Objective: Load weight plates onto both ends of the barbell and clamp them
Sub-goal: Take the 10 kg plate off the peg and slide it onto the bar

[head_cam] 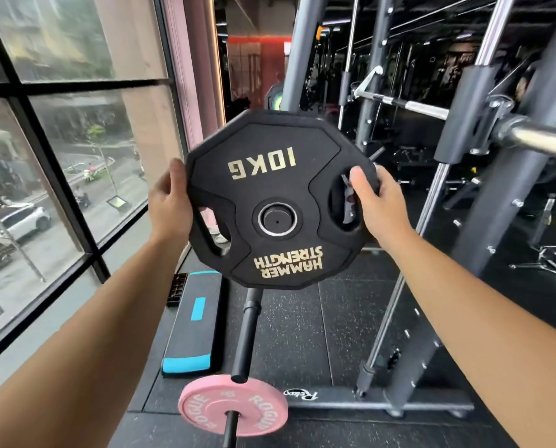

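A black twelve-sided 10KG plate with gold lettering hangs upright at chest height, its face toward me and upside down. My left hand grips its left rim. My right hand grips the right rim, thumb through a grip slot. A dark round bar end fills the plate's centre hole. The chrome barbell runs off to the right through the rack's slider. No clamp is in view.
Below the plate a black storage peg rises from the rack base, and another carries a pink Rogue plate. A black and blue step platform lies by the window on the left. Grey rack uprights stand right.
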